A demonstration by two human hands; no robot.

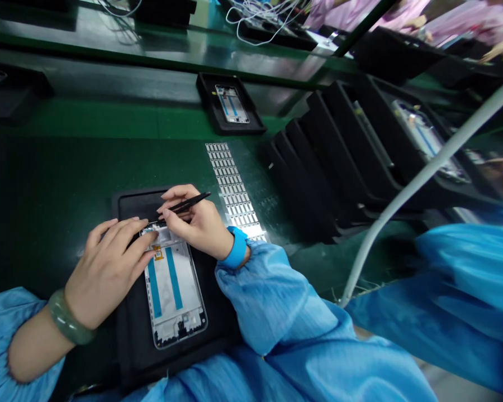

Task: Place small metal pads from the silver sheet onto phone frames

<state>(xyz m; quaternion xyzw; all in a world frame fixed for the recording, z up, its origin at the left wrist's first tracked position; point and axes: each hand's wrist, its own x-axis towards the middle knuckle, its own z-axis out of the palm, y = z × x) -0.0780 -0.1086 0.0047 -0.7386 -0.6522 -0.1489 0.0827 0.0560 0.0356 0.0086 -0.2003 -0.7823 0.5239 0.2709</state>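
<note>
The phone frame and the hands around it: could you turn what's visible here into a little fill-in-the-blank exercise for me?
1. The right hand holds a slim tool coloured ____.
2. On the wrist of the left hand is a bangle coloured ____.
3. The phone frame has ____ long blue strips on it.
4. The tray lies ____ the phone frame.

Missing words: black; green; two; under.

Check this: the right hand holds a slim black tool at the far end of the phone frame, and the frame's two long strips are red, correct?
Not quite: the two long strips are blue, as the head view shows. The right hand does hold a slim black tool at the far end of the phone frame.
</note>
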